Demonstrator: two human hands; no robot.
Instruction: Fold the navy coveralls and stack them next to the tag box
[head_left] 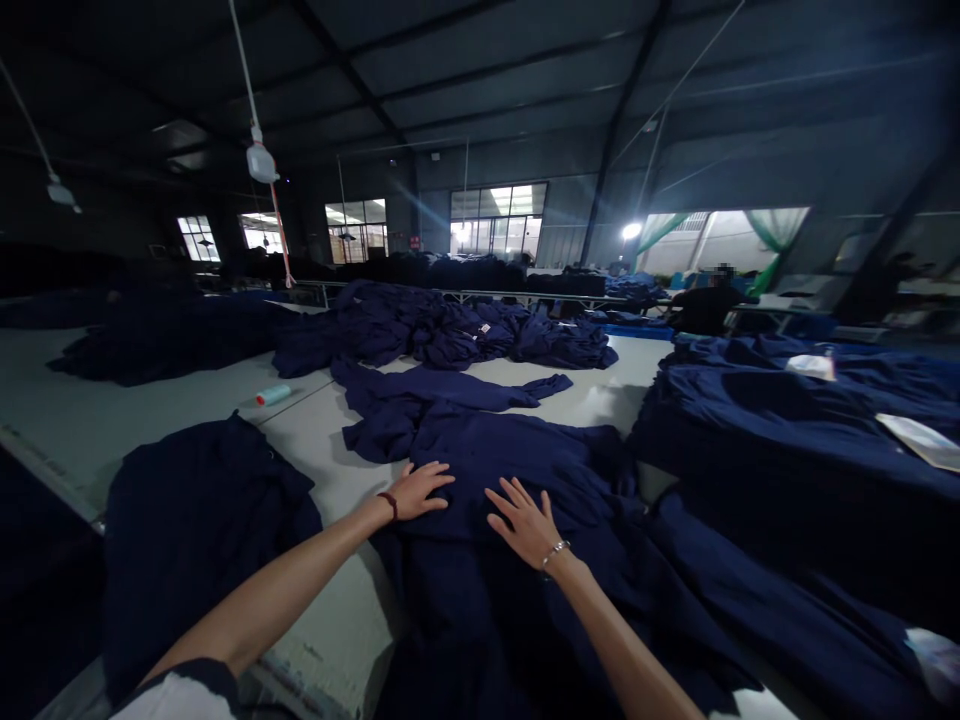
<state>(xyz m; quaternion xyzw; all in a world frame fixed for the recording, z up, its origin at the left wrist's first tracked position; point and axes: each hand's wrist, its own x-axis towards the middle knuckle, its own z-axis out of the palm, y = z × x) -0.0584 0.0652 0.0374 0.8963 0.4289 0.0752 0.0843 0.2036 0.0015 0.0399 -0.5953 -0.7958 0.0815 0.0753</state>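
A dark navy garment (517,445) lies spread over the table in front of me, one sleeve stretched out toward the back and its lower part hanging over the near edge. My left hand (420,491) rests on its left side, palm down with the fingers spread. To the right, my right hand (525,522) is also open, fingers fanned just over or on the cloth. Neither hand grips anything. A dark bracelet is on the left wrist and a metal one on the right.
Behind the garment is a heap of navy garments (450,330). A thread spool (273,395) lies on the pale tabletop (315,410). More dark cloth (202,500) drapes at left, and a big pile (780,430) with papers stands at right. A person (709,302) sits farther back.
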